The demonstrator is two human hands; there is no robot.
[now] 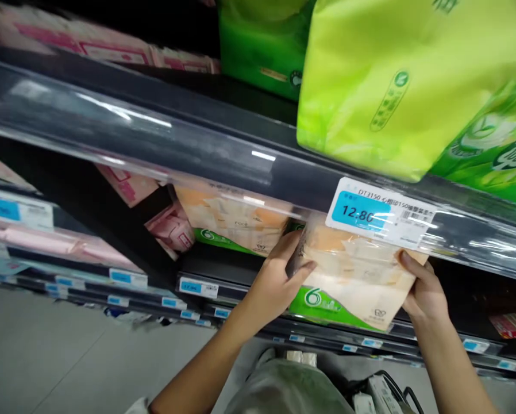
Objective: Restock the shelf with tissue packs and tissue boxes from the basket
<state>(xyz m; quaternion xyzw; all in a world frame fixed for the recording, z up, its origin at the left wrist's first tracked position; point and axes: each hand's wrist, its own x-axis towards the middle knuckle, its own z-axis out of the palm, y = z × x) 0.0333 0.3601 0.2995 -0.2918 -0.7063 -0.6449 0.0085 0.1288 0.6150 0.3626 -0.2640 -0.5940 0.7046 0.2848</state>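
The left hand (269, 290) and the right hand (428, 290) hold one tissue pack (357, 276) between them, each at one side, thumbs on its front. The pack is at the edge of the lower shelf, just beside a similar pack (236, 221), and below the price label (381, 213). I judge it is light for its size and soft, so strong squeezing would dent it (the tissues inside should not break). The plastic wrap looks smooth and may slip; flat palms on both sides, rather low, seem the best hold.
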